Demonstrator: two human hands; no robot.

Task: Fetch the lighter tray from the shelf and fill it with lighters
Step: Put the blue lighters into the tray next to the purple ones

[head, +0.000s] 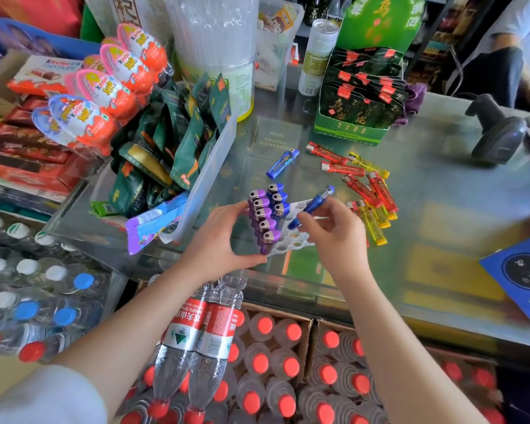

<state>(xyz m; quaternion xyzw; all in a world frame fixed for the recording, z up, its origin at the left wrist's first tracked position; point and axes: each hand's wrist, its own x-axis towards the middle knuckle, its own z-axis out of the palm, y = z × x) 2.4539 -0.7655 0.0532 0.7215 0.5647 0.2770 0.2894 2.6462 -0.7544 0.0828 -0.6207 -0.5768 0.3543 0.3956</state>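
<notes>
A white lighter tray (291, 244) with round holes lies on the glass counter. Several purple lighters (263, 221) and three blue ones (278, 201) stand upright in its left rows. My left hand (224, 240) grips the tray's left side, fingers against the purple row. My right hand (334, 231) holds a blue lighter (314, 205) tilted above the tray's right part. Another blue lighter (282, 163) lies loose farther back. Red lighters (343, 166) and yellow lighters (374, 221) are scattered to the right of the tray.
A clear bin of green snack packets (178, 148) stands just left of the tray. A green display box (349, 133) sits behind. A barcode scanner (499, 133) stands at right. Water bottles (196, 347) crowd below the counter's front edge.
</notes>
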